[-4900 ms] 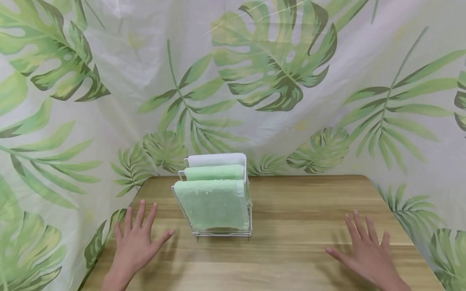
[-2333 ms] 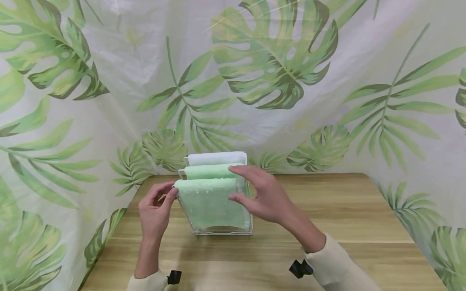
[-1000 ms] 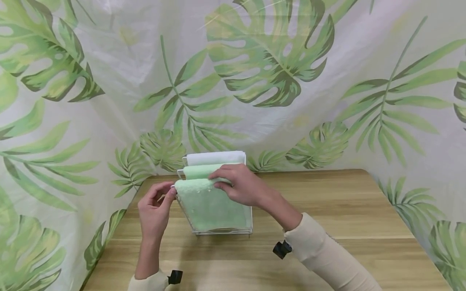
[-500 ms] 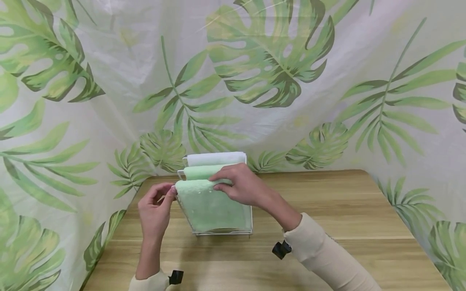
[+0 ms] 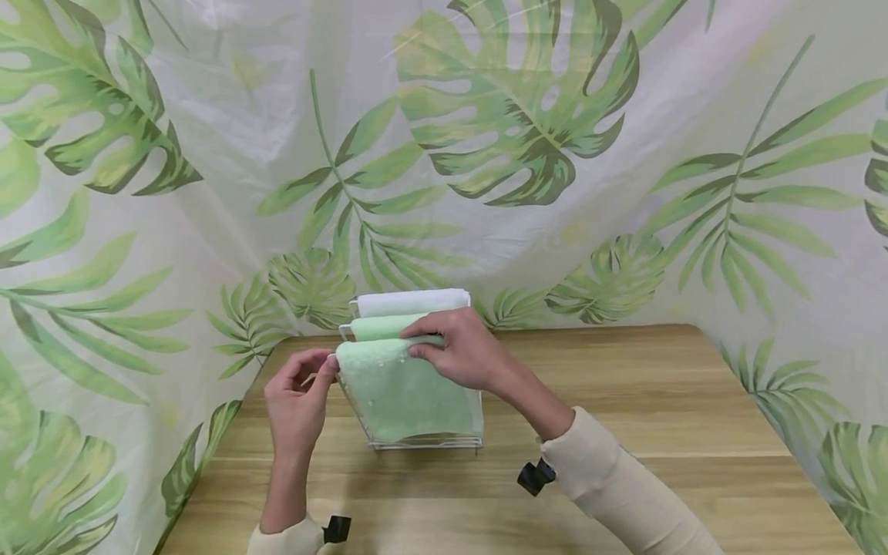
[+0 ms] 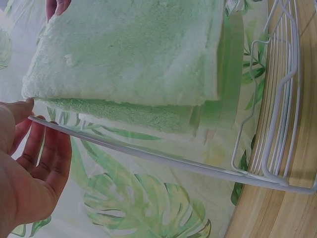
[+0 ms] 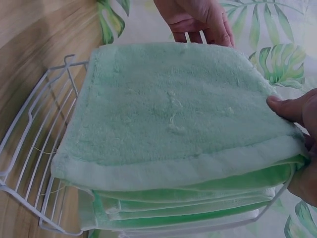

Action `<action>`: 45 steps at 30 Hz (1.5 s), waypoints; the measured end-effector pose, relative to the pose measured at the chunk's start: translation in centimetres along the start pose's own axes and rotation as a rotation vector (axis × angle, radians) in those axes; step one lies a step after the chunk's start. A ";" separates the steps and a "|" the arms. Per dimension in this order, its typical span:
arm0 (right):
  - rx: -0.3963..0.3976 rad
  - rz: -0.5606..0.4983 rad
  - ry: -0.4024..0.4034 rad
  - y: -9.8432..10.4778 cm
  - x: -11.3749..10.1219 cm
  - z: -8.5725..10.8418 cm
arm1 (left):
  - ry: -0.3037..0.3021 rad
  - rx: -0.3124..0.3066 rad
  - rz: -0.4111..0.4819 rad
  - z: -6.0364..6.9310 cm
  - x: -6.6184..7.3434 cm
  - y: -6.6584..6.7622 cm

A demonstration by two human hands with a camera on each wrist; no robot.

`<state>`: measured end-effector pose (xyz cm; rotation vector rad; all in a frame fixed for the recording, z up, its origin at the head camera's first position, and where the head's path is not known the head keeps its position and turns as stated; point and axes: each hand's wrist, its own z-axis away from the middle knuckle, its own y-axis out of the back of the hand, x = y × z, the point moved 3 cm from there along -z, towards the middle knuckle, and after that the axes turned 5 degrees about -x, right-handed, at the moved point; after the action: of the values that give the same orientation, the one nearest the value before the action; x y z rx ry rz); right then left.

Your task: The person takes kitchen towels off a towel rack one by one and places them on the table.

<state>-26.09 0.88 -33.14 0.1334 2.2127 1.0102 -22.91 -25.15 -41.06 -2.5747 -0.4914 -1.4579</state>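
Note:
A light green towel (image 5: 416,397) hangs folded over the front bar of a white wire rack (image 5: 426,445). At the rack's upper left front corner, my left hand (image 5: 297,397) grips the wire between thumb and fingers, with the left wrist view showing the fingers around the bar (image 6: 148,150). My right hand (image 5: 468,349) pinches the top edge of the front towel from the right, thumb in front and fingers behind. In the right wrist view the thumb of my right hand (image 7: 302,124) presses on the towel (image 7: 168,109).
Behind the front towel, a second green towel (image 5: 378,327) and a white towel (image 5: 412,301) hang on the same rack. The rack stands on a wooden table (image 5: 590,385). A leaf-patterned cloth (image 5: 499,247) hangs behind the table.
Over the past second the front towel's lower edge has risen slightly off the rack's base. Earlier, both hands came from the table to the rack, and the right hand took hold of the towel.

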 end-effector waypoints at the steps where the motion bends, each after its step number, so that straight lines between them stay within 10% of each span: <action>1: 0.003 -0.002 -0.012 0.0 -0.1 0.0 | -0.001 0.001 0.002 0.0 0.0 0.0; 16: 0.002 0.034 -0.041 1.8 -0.9 -0.9 | -0.024 0.010 0.014 -0.1 -0.1 0.0; 45: 0.138 -0.231 -0.037 9.1 -3.6 -4.3 | -0.029 0.001 0.032 -0.1 0.1 0.0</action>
<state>-27.76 3.20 -22.84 -0.0407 2.2040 0.7239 -22.95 -25.14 -40.97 -2.5938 -0.4524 -1.4115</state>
